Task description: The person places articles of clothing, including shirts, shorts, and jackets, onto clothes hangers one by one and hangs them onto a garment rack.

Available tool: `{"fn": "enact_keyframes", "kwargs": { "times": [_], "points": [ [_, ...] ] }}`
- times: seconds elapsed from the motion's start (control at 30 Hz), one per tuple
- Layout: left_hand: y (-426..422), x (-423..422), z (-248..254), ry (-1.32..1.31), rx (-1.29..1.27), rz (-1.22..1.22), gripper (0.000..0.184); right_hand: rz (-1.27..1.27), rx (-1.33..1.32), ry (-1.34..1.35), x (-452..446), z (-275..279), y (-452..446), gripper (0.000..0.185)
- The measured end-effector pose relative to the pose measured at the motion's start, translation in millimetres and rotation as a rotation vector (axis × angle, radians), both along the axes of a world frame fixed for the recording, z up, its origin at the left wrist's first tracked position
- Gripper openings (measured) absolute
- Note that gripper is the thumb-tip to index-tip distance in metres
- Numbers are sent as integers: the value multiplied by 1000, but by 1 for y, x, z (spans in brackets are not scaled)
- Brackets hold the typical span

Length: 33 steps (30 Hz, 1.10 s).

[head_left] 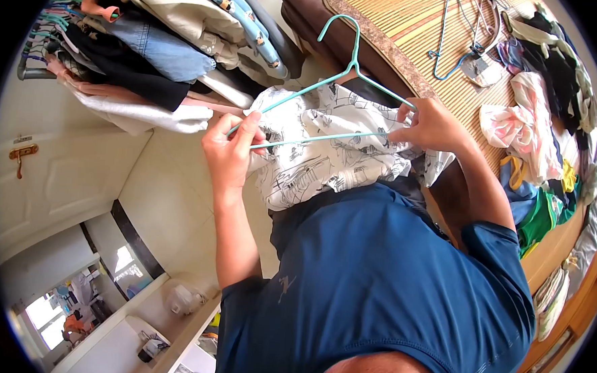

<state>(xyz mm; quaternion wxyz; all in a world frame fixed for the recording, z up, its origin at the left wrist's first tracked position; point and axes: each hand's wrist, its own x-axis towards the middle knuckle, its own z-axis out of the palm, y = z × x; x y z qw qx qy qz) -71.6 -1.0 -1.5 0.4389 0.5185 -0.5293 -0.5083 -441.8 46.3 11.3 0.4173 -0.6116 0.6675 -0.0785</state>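
A teal hanger (355, 54) is held up in front of the body, its hook pointing away. My left hand (230, 146) pinches the hanger's left corner, together with the edge of a white garment with black line drawings (320, 164). At the other end, my right hand (433, 126) has its fingers closed round the right corner of the hanger. The patterned garment hangs bunched under and behind the hanger, and its right part lies near my right wrist. How far the hanger sits inside the cloth cannot be made out.
A rack of hung clothes (157, 44) stands at the upper left, above a white door (62, 187). To the right is a bed with a woven mat (388, 15), bearing loose hangers (440, 52) and piled clothes (518, 124). Shelves (136, 326) are at the lower left.
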Motion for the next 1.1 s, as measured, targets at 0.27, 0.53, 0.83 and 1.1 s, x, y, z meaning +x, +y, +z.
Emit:
{"fn": "enact_keyframes", "kwargs": {
  "times": [0.27, 0.53, 0.83, 1.1],
  "points": [
    [-14, -4, -24, 255, 86, 199, 30, -68, 63, -182, -11, 12, -1, 38],
    [-52, 15, -139, -599, 41, 357, 56, -134, 19, 68, -22, -2, 4, 42],
    [-51, 16, -122, -608, 383, 196, 29, -79, -92, 202, -19, -2, 7, 45],
    [-50, 14, -94, -441, -132, 303, 27, 80, -112, 269, -10, 8, -19, 41]
  ]
}}
